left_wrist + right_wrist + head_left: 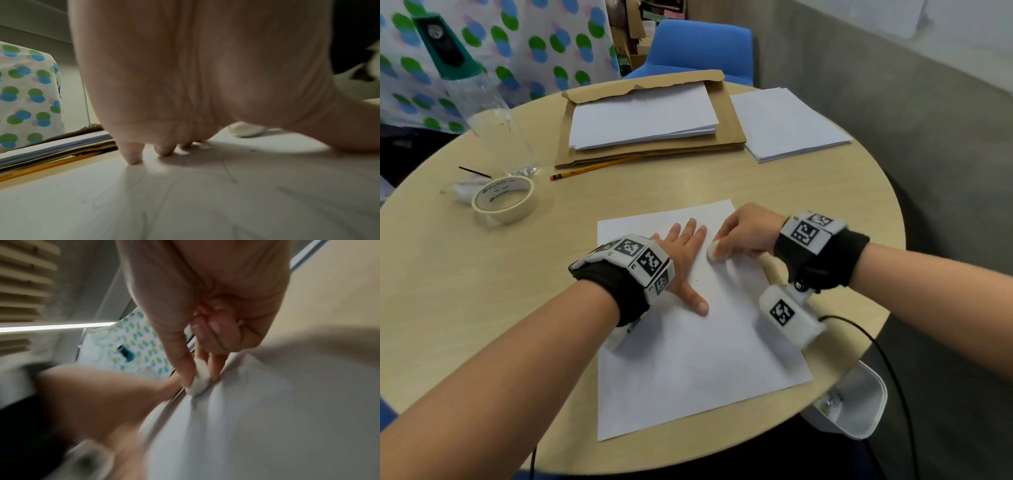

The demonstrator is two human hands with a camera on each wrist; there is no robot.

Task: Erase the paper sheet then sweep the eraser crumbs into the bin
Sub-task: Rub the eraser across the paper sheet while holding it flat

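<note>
A white paper sheet (695, 342) lies on the round table in front of me, with faint pencil lines (228, 170) on it. My left hand (681, 253) lies flat on the sheet's upper left part, fingers spread and straight, pressing it down. My right hand (739, 233) pinches a small white eraser (714, 251) between thumb and fingers, its tip on the paper just right of my left fingers. The right wrist view shows the eraser (199, 381) touching the sheet, blurred. A white bin (856, 404) stands below the table's right edge.
A yellow pencil (592, 168) lies ahead of the sheet, beside a brown envelope (729, 116) with a paper stack on it. Another paper stack (791, 123) is at the back right. A tape roll (505, 198) and a clear bottle (496, 133) stand at the left.
</note>
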